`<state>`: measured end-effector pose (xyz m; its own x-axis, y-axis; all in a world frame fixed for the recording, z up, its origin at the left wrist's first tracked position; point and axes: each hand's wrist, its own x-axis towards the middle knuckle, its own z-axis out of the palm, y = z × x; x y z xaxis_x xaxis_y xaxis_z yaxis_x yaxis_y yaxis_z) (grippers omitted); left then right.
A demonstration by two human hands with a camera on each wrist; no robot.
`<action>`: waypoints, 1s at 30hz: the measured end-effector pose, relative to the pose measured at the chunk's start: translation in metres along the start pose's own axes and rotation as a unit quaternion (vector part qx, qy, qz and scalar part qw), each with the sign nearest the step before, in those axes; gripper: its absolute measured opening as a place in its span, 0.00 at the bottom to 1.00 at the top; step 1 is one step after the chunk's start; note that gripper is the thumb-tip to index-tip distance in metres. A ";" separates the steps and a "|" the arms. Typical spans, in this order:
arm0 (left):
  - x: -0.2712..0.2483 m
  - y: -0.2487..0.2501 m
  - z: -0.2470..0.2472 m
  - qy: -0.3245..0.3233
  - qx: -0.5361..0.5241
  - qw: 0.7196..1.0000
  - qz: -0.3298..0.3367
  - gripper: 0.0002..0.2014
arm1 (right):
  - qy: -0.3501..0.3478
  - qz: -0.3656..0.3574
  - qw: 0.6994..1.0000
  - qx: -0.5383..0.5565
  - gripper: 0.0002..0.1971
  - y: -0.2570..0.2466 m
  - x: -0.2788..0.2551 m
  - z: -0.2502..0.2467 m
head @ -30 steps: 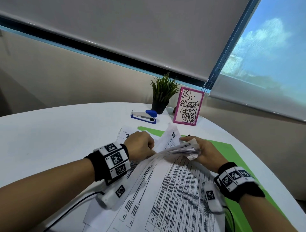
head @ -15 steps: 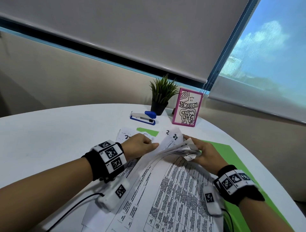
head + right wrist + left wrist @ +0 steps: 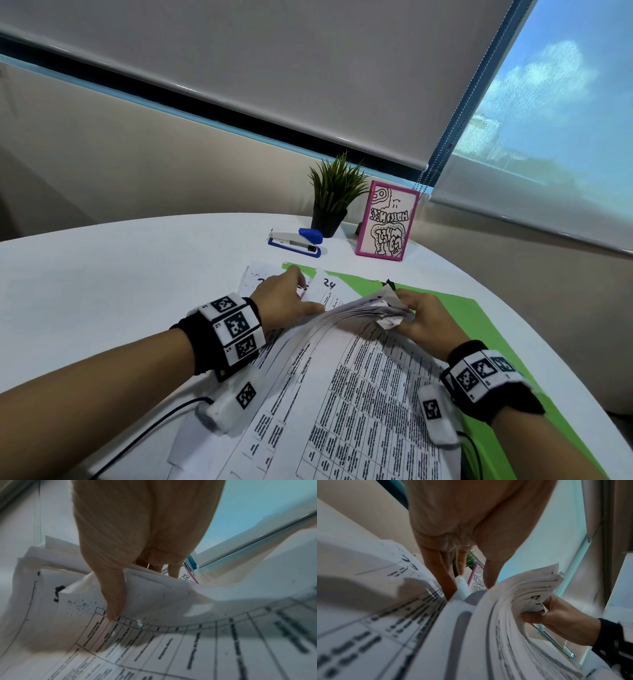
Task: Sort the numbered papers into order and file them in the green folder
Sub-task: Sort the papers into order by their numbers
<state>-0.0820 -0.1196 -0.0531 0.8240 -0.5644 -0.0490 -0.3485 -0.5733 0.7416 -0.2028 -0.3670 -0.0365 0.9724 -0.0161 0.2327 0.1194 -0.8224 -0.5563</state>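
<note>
Printed table sheets cover the white table (image 3: 120, 274) in front of me. My right hand (image 3: 407, 315) grips the curled far corners of a lifted bundle of papers (image 3: 363, 305), thumb (image 3: 115, 601) on top and fingers underneath. The same bundle (image 3: 530, 588) fans out in the left wrist view. My left hand (image 3: 301, 291) lies stretched forward on the flat sheets, its fingers (image 3: 443, 577) pressing down beside a sheet marked 24 (image 3: 327, 287). The green folder (image 3: 476, 329) lies open under the papers, showing at the right and far edge.
A blue and white stapler (image 3: 296, 241), a small potted plant (image 3: 334, 195) and a pink-framed drawing (image 3: 390, 222) stand at the table's far side. The table's round edge runs close on the right. A cable (image 3: 144, 435) trails from my left wrist.
My left hand has uncurled and reached forward over the flat sheets. The raised numbered sheet has come down, and the sheet marked 24 now lies exposed. My right hand keeps hold of the bundle.
</note>
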 end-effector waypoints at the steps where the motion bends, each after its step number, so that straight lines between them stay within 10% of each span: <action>1: -0.001 0.001 -0.001 0.005 0.013 1.000 0.024 0.25 | 0.000 0.000 1.000 -0.001 0.08 0.000 0.000 0.000; 6: -0.006 0.011 -0.003 -0.019 0.144 0.977 0.157 0.11 | 0.000 0.002 1.000 0.004 0.09 -0.004 -0.001 -0.002; 17: -0.002 0.014 -0.003 0.050 0.129 0.981 0.137 0.22 | 0.024 -0.046 0.998 0.019 0.18 0.004 -0.009 -0.017; 21: -0.009 0.014 -0.012 -0.057 0.065 0.981 0.176 0.20 | 0.038 -0.021 0.998 0.045 0.14 0.006 -0.008 -0.016; 25: -0.006 0.012 -0.031 -0.105 -0.056 0.989 0.090 0.23 | 0.034 -0.009 0.998 0.056 0.25 0.013 -0.010 -0.012; 30: 0.028 -0.014 -0.068 0.010 0.208 0.978 0.021 0.15 | 0.035 -0.002 0.989 0.142 0.22 0.005 -0.009 -0.009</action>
<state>-0.0238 -0.0870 -0.0193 0.8122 -0.5833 -0.0080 -0.5303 -0.7439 0.4066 -0.2124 -0.3763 -0.0339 0.9568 -0.0609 0.2842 0.1840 -0.6302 -0.7543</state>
